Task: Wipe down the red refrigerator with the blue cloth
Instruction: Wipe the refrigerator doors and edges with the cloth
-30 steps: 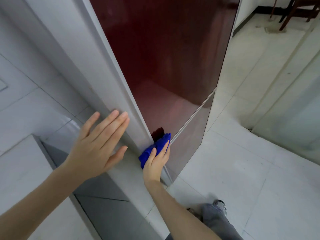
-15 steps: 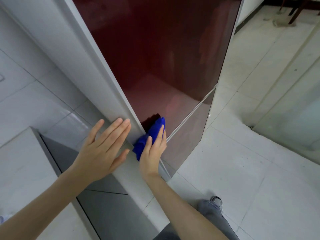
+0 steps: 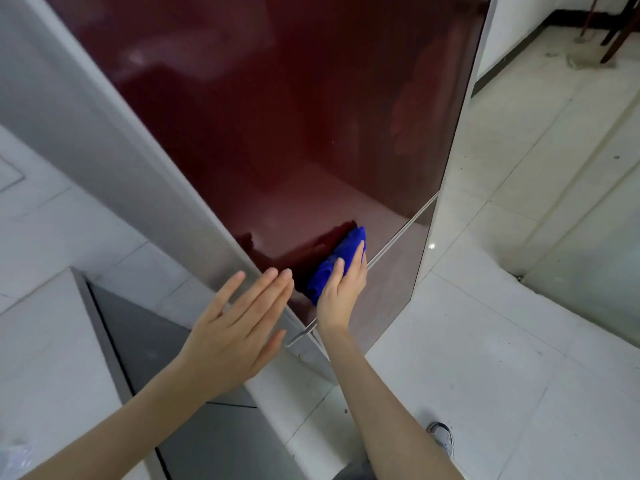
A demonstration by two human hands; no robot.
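Pale floor tiles (image 3: 519, 358) are seen below and to the right of the fridge (image 3: 294, 116), whose glossy red door fills the upper middle of the view. Left of the fridge, white wall tiles (image 3: 45, 230) and a grey panel (image 3: 145, 341) are seen. The grey side (image 3: 114, 143) of the fridge is met by the left hand (image 3: 239, 330), which is held flat and released, fingers straight and together, nothing grasped; the fingertips reach the door's left edge. Just right of that hand, the blue cloth (image 3: 341, 261) is bunched and pressed against the red door, low down, just above the silver seam (image 3: 398, 237) that divides the upper door from the lower one. The cloth is covered by the right hand (image 3: 343, 289), fingers laid over it and curled lightly on it. Below the fridge, near the bottom edge, a shoe (image 3: 443, 438) is seen on the floor. Far to the upper right of the fridge, dark chair legs (image 3: 620, 32) are visible.
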